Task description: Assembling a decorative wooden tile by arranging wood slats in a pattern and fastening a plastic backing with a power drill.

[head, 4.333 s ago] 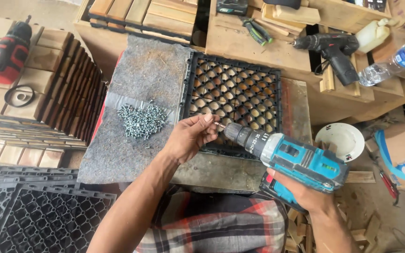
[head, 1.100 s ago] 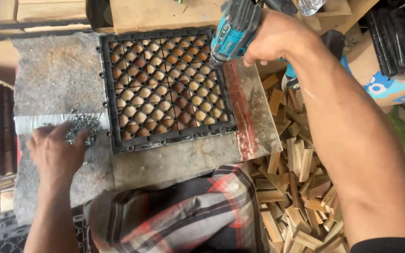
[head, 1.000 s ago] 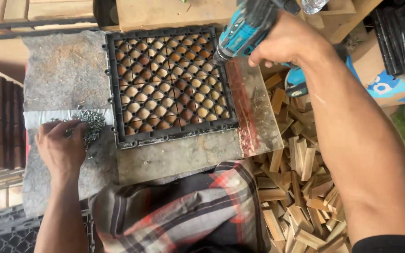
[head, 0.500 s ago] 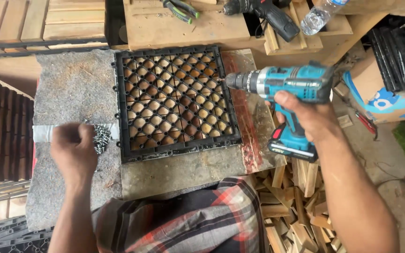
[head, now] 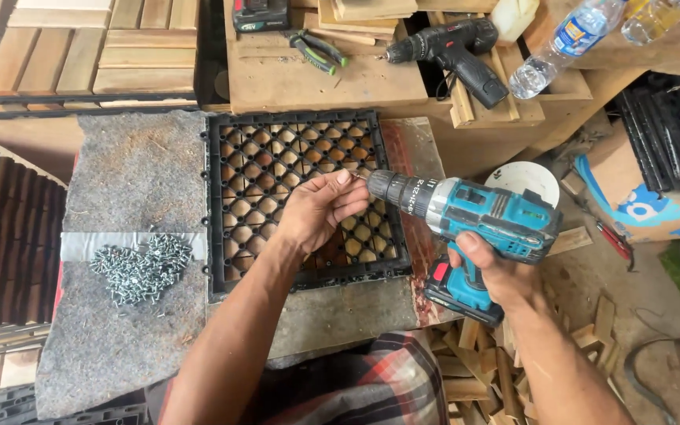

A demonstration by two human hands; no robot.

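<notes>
The black plastic grid tile (head: 301, 201) lies flat on the grey worktop (head: 131, 181) and serves as the reference for all positions below.

Right hand (head: 497, 271): grip closed around the handle of the teal cordless drill (head: 478, 216). The drill is held level just off the tile's right edge, chuck pointing left toward the tile.

Left hand (head: 316, 212): positioned over the right half of the tile. Fingertips (head: 345, 179) are pressed together at the drill's tip, pinching a small item there; it is too small to identify with certainty.

Pile of silver screws (head: 139, 267): lies on the worktop to the left of the tile, near its lower left corner, on a strip of grey tape.

Black cordless drill (head: 450, 51): lies on the wooden shelf beyond the tile's far right corner, with pliers (head: 316, 49) beside it.

Clear plastic bottle (head: 564, 43): lies further right of the black drill, well apart from the tile.
</notes>
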